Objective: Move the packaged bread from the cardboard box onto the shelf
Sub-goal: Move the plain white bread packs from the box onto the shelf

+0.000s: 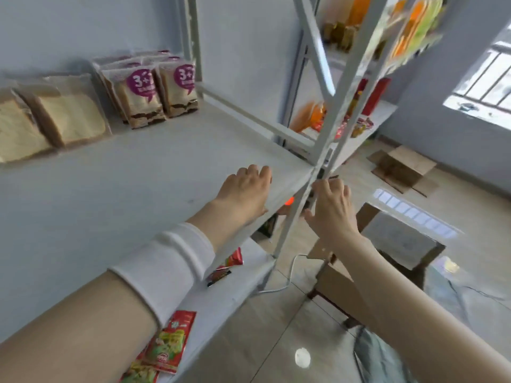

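Observation:
Bagged bread slices (66, 117) lie at the far left of the white shelf (143, 172). Beside them stand packaged breads with purple labels (149, 95), upright against the wall. My left hand (244, 192) hovers over the shelf's front right corner, fingers loosely curled, holding nothing. My right hand (330, 208) is just off that corner near the white upright post (301, 205), fingers apart and empty. A cardboard box (343, 283) sits on the floor below my right forearm; its contents are hidden.
A lower shelf (235, 294) carries red and green snack packets (168, 344). A second rack (356, 106) at the back right holds orange and red goods. An opened flat cardboard box (401, 170) lies on the tiled floor. A grey block (401, 241) sits on the near box.

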Motion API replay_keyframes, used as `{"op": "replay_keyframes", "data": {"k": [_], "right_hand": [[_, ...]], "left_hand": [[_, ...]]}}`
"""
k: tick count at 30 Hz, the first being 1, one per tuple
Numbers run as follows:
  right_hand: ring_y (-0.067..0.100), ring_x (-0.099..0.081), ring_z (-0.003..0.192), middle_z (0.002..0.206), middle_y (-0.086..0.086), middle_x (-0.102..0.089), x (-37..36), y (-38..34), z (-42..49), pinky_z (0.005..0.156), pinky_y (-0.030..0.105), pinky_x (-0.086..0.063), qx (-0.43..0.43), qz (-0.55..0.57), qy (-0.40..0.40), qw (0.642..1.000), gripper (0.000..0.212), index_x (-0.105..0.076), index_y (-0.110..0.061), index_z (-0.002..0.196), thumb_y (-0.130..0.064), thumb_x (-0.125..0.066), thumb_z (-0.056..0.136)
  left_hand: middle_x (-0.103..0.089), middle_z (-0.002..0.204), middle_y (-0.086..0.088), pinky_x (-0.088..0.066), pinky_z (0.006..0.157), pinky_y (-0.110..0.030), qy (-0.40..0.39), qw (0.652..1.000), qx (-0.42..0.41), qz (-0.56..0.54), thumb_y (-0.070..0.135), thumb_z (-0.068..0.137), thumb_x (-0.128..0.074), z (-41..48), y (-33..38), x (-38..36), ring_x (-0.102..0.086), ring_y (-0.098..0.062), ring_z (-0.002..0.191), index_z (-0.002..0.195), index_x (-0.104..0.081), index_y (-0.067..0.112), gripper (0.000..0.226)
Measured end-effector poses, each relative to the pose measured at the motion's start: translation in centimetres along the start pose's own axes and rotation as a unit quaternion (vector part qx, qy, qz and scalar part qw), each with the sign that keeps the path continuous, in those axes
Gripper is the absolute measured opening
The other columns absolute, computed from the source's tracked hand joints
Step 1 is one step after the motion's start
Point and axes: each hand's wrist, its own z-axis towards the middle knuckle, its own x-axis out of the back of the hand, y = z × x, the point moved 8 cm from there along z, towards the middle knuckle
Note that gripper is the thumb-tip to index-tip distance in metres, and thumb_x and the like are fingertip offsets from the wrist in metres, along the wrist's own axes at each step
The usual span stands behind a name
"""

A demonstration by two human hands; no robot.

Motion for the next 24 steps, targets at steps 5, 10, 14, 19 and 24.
{"op": "replay_keyframes", "data": {"k": [5, 10, 14, 19, 24], "right_hand": [[0.031, -0.034, 0.119, 0.129, 0.013, -0.035, 0.3, 19.3, -5.3, 0.090, 0.042, -0.042, -0.120, -0.077, -0.042, 0.989, 0.046, -0.040, -0.012, 0.127, -0.015, -0.058, 0.084], [0.031, -0.035, 0.119, 0.129, 0.013, -0.036, -3.0, 35.5, -12.1, 0.093, 0.043, -0.043, -0.252, -0.085, -0.123, 0.956, 0.040, -0.041, -0.012, 0.122, -0.016, -0.056, 0.084], [0.033, -0.035, 0.118, 0.129, 0.014, -0.036, -5.9, 42.7, -12.9, 0.090, 0.042, -0.042, -0.298, -0.078, -0.165, 0.937, 0.042, -0.039, -0.012, 0.121, -0.018, -0.057, 0.084], [0.032, -0.035, 0.118, 0.130, 0.014, -0.036, -11.7, 48.8, -9.8, 0.089, 0.042, -0.042, -0.320, -0.049, -0.203, 0.924, 0.041, -0.039, -0.012, 0.123, -0.015, -0.055, 0.085], [0.030, -0.039, 0.116, 0.124, 0.010, -0.040, -21.6, 54.1, -6.3, 0.089, 0.038, -0.043, -0.358, 0.018, -0.263, 0.896, 0.048, -0.039, -0.014, 0.126, -0.030, -0.059, 0.086]], "left_hand": [[-0.042, 0.129, -0.017, -0.042, 0.093, -0.042, -0.097, 0.990, -0.101, 0.037, 0.030, 0.083, -0.065, 4.6, 18.3, -9.5, -0.042, -0.032, 0.119, 0.128, -0.031, 0.008, 0.061], [-0.045, 0.126, -0.018, -0.042, 0.095, -0.045, -0.198, 0.968, -0.143, 0.053, 0.026, 0.081, -0.067, 6.8, 29.9, -20.7, -0.044, -0.035, 0.117, 0.122, -0.035, 0.006, 0.056], [-0.045, 0.126, -0.019, -0.043, 0.093, -0.044, -0.247, 0.957, -0.144, 0.055, 0.026, 0.083, -0.065, 9.9, 33.1, -26.9, -0.045, -0.035, 0.116, 0.123, -0.036, 0.007, 0.054], [-0.049, 0.124, -0.016, -0.043, 0.092, -0.041, -0.280, 0.952, -0.114, 0.051, 0.030, 0.082, -0.066, 15.8, 34.4, -34.2, -0.048, -0.033, 0.115, 0.119, -0.038, 0.010, 0.051], [-0.045, 0.126, -0.013, -0.043, 0.092, -0.041, -0.330, 0.942, -0.054, 0.001, 0.031, 0.086, -0.061, 22.5, 34.3, -44.8, -0.045, -0.030, 0.117, 0.121, -0.038, 0.010, 0.047]]}}
